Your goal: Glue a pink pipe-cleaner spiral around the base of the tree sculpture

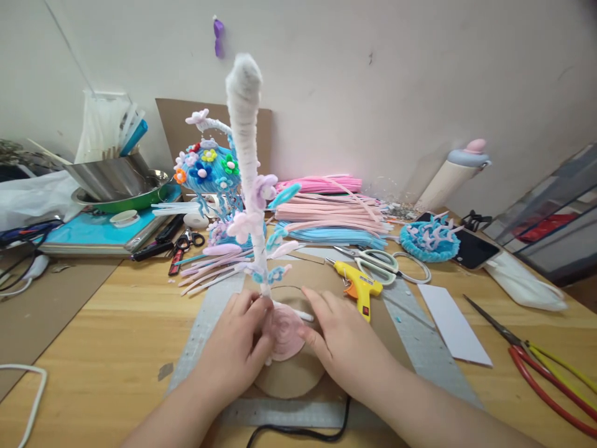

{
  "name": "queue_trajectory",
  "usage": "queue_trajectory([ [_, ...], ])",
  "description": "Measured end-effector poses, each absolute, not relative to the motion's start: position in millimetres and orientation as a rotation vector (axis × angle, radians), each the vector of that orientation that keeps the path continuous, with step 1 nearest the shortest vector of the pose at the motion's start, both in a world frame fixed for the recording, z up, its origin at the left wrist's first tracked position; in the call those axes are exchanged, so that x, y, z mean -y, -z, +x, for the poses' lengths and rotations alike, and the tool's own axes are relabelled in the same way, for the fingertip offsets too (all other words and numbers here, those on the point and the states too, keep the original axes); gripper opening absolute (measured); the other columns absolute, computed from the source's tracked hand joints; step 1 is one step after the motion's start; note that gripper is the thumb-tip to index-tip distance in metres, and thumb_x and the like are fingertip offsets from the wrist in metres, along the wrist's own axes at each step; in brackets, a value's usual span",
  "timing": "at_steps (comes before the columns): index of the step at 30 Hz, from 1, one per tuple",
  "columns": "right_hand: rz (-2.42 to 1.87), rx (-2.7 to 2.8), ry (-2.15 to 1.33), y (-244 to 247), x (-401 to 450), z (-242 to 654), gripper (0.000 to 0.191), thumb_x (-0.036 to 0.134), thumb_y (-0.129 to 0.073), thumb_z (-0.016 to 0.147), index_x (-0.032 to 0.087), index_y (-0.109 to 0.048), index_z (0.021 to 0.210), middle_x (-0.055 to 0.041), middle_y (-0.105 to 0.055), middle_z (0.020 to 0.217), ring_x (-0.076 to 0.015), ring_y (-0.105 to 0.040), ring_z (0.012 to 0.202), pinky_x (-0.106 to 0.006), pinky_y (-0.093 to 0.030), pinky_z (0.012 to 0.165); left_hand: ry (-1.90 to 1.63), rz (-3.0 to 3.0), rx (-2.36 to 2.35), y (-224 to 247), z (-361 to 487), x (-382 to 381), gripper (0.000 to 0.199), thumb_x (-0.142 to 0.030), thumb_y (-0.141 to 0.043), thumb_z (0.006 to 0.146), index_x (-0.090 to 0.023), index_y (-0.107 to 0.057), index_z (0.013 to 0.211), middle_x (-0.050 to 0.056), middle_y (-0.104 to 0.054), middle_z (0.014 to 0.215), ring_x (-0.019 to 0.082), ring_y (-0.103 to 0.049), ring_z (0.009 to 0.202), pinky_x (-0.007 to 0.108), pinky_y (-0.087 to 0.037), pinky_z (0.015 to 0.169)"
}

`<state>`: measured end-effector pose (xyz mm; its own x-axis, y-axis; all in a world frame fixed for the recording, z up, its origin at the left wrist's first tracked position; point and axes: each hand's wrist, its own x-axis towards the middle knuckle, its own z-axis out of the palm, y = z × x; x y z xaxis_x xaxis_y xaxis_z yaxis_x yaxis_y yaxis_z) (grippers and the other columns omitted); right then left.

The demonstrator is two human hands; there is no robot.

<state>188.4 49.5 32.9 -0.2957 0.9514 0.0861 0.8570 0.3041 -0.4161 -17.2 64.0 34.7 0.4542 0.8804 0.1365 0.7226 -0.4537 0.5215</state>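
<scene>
A tall stem (249,143) wrapped in white fuzzy pipe cleaner stands upright, thicker at its top. Fuzzy flowers (247,228) and small leaves are fixed along it. At its foot lies a pink coiled disc (286,336) over a round cardboard base (291,379). My left hand (237,339) is closed at the foot of the stem, fingers curled and thumb by the pink disc's left edge. My right hand (347,342) lies open on the other side, fingers stretched over the cardboard and thumb at the disc's right edge. A short white piece (305,316) pokes out between the hands.
Just beyond my right hand lies a yellow glue gun (359,286), with pale-handled scissors (377,264) behind it. Red-handled scissors (522,348) and a white card (454,323) are at right. Bundled pipe cleaners (326,211) and a blue flowered piece (208,171) stand behind.
</scene>
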Motion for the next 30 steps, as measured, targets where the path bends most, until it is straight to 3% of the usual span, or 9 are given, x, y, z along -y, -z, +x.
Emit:
queue_trajectory([
  [3, -1.633, 2.284, -0.349, -42, -44, 187, 0.052, 0.051, -0.043, 0.093, 0.016, -0.05, 0.132, -0.0154, -0.06, 0.11, -0.0325, -0.054, 0.1, -0.051, -0.041, 0.086, -0.612, 2.285, -1.324, -35, -21, -66, 0.022, -0.023, -0.04, 0.091, -0.022, -0.056, 0.106, 0.007, -0.051, 0.109, 0.025, -0.047, 0.103, 0.041, -0.041, 0.089],
  [9, -1.166, 2.44, -0.466, -42, -47, 177, 0.028, 0.031, -0.044, 0.097, 0.021, -0.056, 0.12, -0.0078, -0.06, 0.117, -0.0239, -0.05, 0.107, -0.038, -0.035, 0.09, -0.723, 2.225, -1.284, -32, -24, -71, 0.031, -0.027, -0.032, 0.095, -0.022, -0.06, 0.105, 0.007, -0.054, 0.102, 0.024, -0.049, 0.101, 0.039, -0.041, 0.089],
  [18, -1.211, 2.499, -0.396, -40, -54, 164, 0.031, 0.032, -0.044, 0.097, 0.026, -0.051, 0.127, -0.0058, -0.06, 0.111, -0.0234, -0.048, 0.105, -0.039, -0.029, 0.087, -0.837, 2.079, -1.27, -33, -23, -73, 0.04, -0.03, -0.022, 0.097, -0.021, -0.061, 0.093, 0.006, -0.057, 0.097, 0.022, -0.051, 0.1, 0.04, -0.041, 0.093],
  [30, -1.26, 2.474, -0.401, -38, -53, 160, 0.025, 0.03, -0.045, 0.096, 0.025, -0.055, 0.118, -0.0058, -0.06, 0.113, -0.024, -0.047, 0.106, -0.04, -0.027, 0.086, -0.868, 2.144, -1.268, -34, -22, -70, 0.038, -0.028, -0.027, 0.096, -0.02, -0.063, 0.097, 0.007, -0.057, 0.099, 0.023, -0.052, 0.1, 0.04, -0.041, 0.09],
])
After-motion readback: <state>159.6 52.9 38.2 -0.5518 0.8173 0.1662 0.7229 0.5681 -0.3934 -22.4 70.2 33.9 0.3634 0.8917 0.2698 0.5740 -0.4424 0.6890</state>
